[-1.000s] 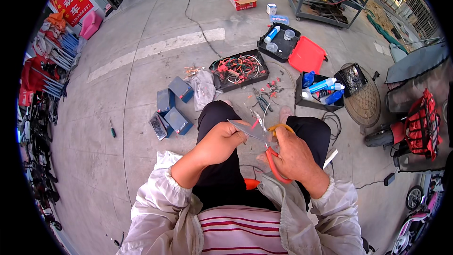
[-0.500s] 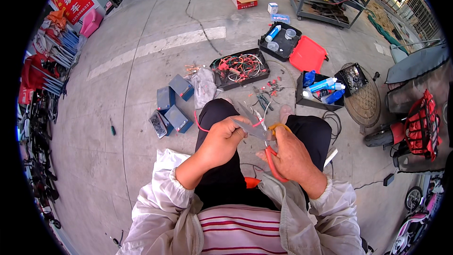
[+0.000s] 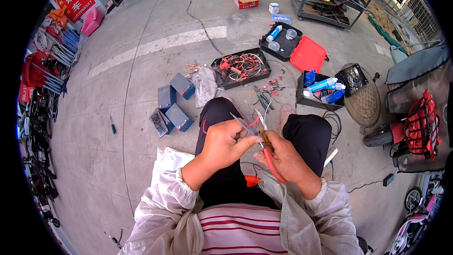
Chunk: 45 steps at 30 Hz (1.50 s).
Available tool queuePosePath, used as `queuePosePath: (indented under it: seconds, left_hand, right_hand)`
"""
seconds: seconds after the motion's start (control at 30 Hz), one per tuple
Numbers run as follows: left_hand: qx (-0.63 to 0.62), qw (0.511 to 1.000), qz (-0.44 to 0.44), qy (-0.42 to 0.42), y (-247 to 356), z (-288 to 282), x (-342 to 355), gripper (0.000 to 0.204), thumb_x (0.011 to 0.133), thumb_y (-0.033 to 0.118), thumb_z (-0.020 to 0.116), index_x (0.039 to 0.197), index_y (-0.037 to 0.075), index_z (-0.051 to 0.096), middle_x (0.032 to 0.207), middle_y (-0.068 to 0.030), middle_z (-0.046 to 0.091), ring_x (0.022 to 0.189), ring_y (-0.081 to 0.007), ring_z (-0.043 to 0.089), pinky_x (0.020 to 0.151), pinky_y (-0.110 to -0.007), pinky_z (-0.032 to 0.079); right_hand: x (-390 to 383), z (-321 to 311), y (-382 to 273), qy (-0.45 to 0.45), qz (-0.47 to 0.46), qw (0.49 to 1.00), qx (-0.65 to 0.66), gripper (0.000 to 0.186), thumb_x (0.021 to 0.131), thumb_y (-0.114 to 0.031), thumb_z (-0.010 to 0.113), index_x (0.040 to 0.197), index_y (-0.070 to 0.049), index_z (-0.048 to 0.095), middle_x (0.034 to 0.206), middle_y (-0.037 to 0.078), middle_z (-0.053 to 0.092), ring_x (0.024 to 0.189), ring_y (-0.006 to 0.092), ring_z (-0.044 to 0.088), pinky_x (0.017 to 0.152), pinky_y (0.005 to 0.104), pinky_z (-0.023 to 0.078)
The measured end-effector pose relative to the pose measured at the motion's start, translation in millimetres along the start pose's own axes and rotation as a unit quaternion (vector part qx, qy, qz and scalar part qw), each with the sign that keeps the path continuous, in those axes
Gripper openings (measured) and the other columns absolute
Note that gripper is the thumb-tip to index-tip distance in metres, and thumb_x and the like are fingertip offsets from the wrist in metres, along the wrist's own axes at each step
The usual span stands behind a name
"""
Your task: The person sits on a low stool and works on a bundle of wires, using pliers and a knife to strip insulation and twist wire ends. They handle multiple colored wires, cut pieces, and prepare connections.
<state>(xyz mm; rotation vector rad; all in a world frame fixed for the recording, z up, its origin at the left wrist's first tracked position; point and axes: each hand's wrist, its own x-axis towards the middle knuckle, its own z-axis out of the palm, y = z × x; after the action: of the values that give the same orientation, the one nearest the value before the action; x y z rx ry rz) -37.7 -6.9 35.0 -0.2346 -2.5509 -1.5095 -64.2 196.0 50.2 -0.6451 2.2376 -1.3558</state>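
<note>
Left hand (image 3: 226, 140) is pinching a thin wire (image 3: 241, 123), closed; right hand (image 3: 283, 157) is gripping red-handled pliers (image 3: 269, 151), closed. Hands barely shifting since earlier, working over the lap, tray of wires (image 3: 240, 67) far.

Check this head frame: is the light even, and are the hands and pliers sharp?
Head view: even daylight, soft shadows, no glare; left hand, right hand and pliers sharp at centre; fisheye bends the painted line, and the rim goes black.

Blue battery blocks (image 3: 172, 106) lay on the concrete. A black tray (image 3: 226, 81) held tangled red wires (image 3: 239, 65), possibly connectors too.
</note>
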Motion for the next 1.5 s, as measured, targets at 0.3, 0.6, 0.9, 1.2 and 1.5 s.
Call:
queuePosePath:
  seconds: [0.3,0.6,0.9,1.2,1.5]
  left_hand:
    - [-0.031,0.999,-0.015,0.033,18.6,-1.9,-1.0,0.03,0.079,0.02,0.081,0.07,0.001,0.06,0.057,0.0048,0.041,0.056,-0.0038,0.035,0.046,-0.026,0.03]
    - [-0.06,0.996,-0.032,0.055,20.4,3.1,2.2,0.04,0.075,0.013,0.084,0.059,0.003,0.049,0.056,0.0062,0.04,0.056,-0.0029,0.033,0.045,-0.025,0.028]
    - [-0.021,0.997,-0.036,0.067,18.6,7.8,8.2,0.041,0.074,0.016,0.085,0.059,0.004,0.049,0.054,0.0056,0.04,0.055,-0.0032,0.034,0.045,-0.024,0.028]
    - [0.096,0.994,-0.02,0.053,26.4,0.2,21.6,0.041,0.068,0.035,0.085,0.075,0.005,0.059,0.055,-0.0041,0.044,0.049,-0.0149,0.041,0.046,-0.03,0.034]
    - [0.124,0.991,0.042,0.006,29.7,-5.6,24.1,0.03,0.081,0.027,0.075,0.081,0.001,0.061,0.063,-0.0095,0.052,0.055,-0.024,0.052,0.052,-0.035,0.04]
  right_hand:
    - [-3.2,3.6,0.2,-0.026,0.007,0.998,0.056,0.051,0.086,-0.039,0.07,0.112,0.001,0.05,0.078,0.018,0.056,0.07,0.028,0.058,0.066,0.0379,0.045]
    - [-3.6,3.7,6.7,-0.034,-0.014,0.996,0.087,0.048,0.091,-0.039,0.065,0.114,0.0,0.05,0.076,0.014,0.054,0.068,0.0243,0.055,0.064,0.0362,0.045]
    - [-2.7,3.2,19.8,-0.042,-0.036,0.992,0.11,0.052,0.095,-0.046,0.057,0.118,0.0,0.049,0.075,0.012,0.053,0.068,0.021,0.052,0.064,0.034,0.044]
    - [-3.3,-4.2,7.4,0.002,-0.011,0.991,0.133,0.047,0.096,-0.045,0.056,0.109,-0.001,0.049,0.076,0.01,0.05,0.07,0.0154,0.05,0.064,0.0325,0.044]
    - [-2.3,-0.2,11.2,0.016,0.008,0.997,0.08,0.041,0.093,-0.038,0.064,0.095,-0.001,0.045,0.075,0.012,0.052,0.066,0.0185,0.051,0.062,0.0352,0.045]
